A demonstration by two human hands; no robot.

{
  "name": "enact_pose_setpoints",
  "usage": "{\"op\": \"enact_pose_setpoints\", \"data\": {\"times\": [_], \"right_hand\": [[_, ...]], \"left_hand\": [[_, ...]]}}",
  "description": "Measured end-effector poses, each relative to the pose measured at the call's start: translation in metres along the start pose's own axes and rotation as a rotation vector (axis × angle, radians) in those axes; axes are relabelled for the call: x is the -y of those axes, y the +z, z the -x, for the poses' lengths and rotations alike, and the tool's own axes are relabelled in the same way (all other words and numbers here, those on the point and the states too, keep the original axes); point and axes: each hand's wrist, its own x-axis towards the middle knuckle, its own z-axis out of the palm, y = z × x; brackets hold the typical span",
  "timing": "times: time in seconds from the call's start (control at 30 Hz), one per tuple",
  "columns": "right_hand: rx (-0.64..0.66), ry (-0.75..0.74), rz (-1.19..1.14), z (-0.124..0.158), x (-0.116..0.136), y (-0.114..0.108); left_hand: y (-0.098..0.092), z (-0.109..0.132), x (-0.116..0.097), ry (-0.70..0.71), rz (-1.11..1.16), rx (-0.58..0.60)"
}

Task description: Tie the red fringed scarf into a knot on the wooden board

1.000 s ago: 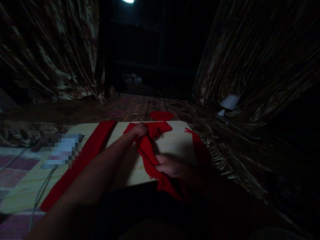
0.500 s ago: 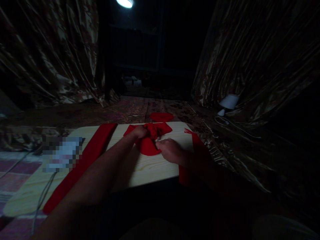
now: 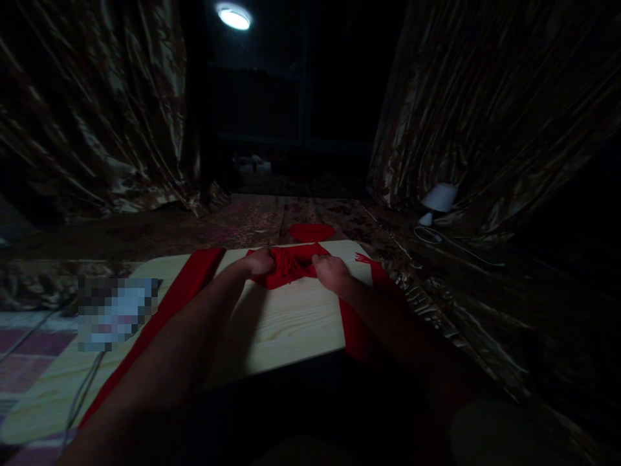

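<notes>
At the far part of a pale wooden board (image 3: 286, 327) lies a bunched red fringed cloth (image 3: 290, 265), its loose strands showing in the middle. My left hand (image 3: 261, 261) is closed on the cloth's left end. On the opposite end, my right hand (image 3: 330, 272) pinches the edge between thumb and fingers. Left of my hands a long red strip of fabric (image 3: 196, 275) runs along the board, partly under my left forearm. A red scarf with a fringed end (image 3: 383, 281) lies along the right side, partly covered by my right forearm.
Beyond the board's far edge rests a flat, rounded red piece (image 3: 311, 232). A blurred-out device (image 3: 119, 314) with a cable sits on the left. A small white lamp (image 3: 439, 197) stands far right, its cord trailing. Patterned curtains (image 3: 140, 116) hang behind; the room is dark.
The rounded lower part of the red cloth has been lifted and gathered away from me. My right hand has moved slightly up and right; my left hand has shifted a little left.
</notes>
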Motion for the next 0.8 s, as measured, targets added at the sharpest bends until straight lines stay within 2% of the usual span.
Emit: {"op": "enact_pose_setpoints", "data": {"times": [0.17, 0.33, 0.4, 0.53, 0.63, 0.8], "right_hand": [[-0.116, -0.042, 0.052, -0.015, -0.004, 0.004], [-0.024, -0.349, 0.111, -0.008, -0.004, 0.017], [-0.037, -0.376, 0.117, -0.005, -0.006, 0.021], [-0.076, -0.405, 0.124, -0.001, -0.015, 0.022], [-0.086, -0.471, 0.14, 0.004, -0.018, 0.022], [-0.107, -0.553, 0.149, 0.013, -0.021, 0.021]], "left_hand": [[-0.003, -0.003, 0.004, 0.231, -0.043, 0.044], [0.022, 0.013, 0.002, 0.367, -0.257, 0.094], [0.036, 0.024, -0.002, 0.381, -0.417, 0.059], [0.061, 0.044, -0.008, 0.301, -0.593, -0.053], [0.075, 0.053, -0.004, 0.332, -0.581, -0.106], [0.086, 0.055, 0.02, 0.442, -0.488, -0.137]]}}
